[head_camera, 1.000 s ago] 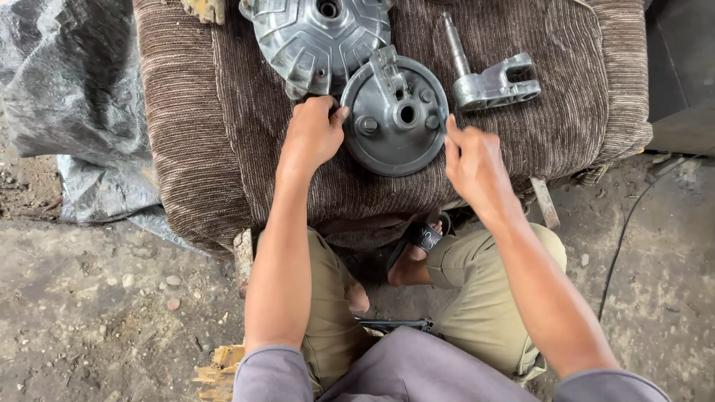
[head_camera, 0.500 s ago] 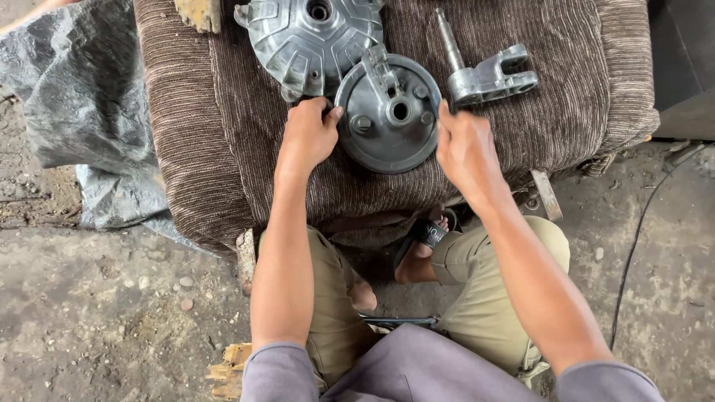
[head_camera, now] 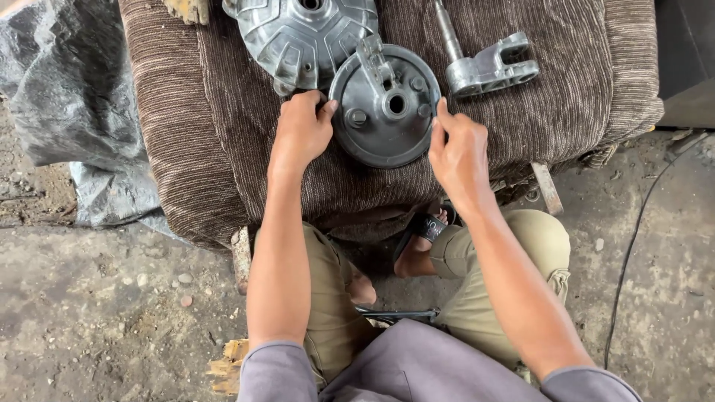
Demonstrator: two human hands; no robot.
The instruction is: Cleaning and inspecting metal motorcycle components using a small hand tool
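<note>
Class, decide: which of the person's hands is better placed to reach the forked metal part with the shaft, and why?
Probably the right hand: it rests at the round grey plate's right rim, just below the forked part. The left hand sits on the plate's far side, by the ribbed hub.

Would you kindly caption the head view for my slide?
Left hand and right hand grip a round grey metal plate on a brown cushion.

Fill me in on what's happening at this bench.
A seated person grips a round grey metal plate by its rim, left hand on one side, right hand on the other. It lies on a brown ribbed cushion, overlapping a finned metal hub. A forked metal bracket lies to the right, untouched.
</note>
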